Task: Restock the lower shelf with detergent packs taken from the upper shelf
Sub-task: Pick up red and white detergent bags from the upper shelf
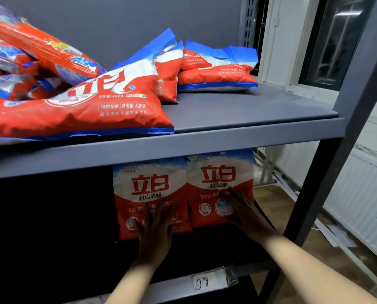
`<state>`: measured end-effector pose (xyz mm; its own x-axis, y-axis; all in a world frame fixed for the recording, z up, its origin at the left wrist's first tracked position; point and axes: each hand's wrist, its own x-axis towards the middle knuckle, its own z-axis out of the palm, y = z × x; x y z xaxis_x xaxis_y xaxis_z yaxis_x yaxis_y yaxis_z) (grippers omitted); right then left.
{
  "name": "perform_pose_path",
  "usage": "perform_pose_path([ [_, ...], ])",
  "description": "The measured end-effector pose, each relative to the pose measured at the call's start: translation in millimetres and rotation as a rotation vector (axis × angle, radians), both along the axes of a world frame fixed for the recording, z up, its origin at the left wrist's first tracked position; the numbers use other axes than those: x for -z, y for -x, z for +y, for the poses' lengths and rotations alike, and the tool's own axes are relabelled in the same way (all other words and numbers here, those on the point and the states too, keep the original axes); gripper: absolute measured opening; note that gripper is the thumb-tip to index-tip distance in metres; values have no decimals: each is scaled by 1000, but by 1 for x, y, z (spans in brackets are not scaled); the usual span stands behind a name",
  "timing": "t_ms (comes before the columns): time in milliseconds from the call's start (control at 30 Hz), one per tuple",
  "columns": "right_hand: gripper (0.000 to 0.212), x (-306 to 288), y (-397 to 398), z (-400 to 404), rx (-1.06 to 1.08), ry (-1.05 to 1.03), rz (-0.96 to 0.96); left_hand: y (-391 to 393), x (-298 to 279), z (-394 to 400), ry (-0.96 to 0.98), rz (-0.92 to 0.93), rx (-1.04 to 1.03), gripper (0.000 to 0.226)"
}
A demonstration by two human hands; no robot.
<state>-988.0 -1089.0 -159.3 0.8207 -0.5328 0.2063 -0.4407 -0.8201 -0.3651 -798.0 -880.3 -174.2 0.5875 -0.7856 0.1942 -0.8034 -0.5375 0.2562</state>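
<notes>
upper shelf: bare on its right front part, room to reach in | left part blocked by heaped detergent packs | lower shelf: two standing packs fill its right part | left of them dark open room

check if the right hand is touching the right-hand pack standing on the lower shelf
Touching. The head view shows the right hand lying flat, fingers spread, against the front of the right pack.

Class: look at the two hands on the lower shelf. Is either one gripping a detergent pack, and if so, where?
Neither grips. The left hand presses flat on the left upright pack; the right hand presses the right upright pack, straight fingers on their lower fronts.
</notes>
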Motion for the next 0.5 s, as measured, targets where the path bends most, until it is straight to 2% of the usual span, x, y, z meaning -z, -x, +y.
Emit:
perform_pose_path([
  [100,73,-9,-1,10,83,-62,14,0,-16,4,-55,33,43,69],
  [233,54,-32,4,23,126,-212,58,10,-42,9,-27,142,60,49],
  [333,50,-54,9,35,123,-264,98,23,-65,12,-5,173,11,42],
  [500,48,-96,27,67,86,-171,200,56,-111,26,-72,133,-48,35],
])
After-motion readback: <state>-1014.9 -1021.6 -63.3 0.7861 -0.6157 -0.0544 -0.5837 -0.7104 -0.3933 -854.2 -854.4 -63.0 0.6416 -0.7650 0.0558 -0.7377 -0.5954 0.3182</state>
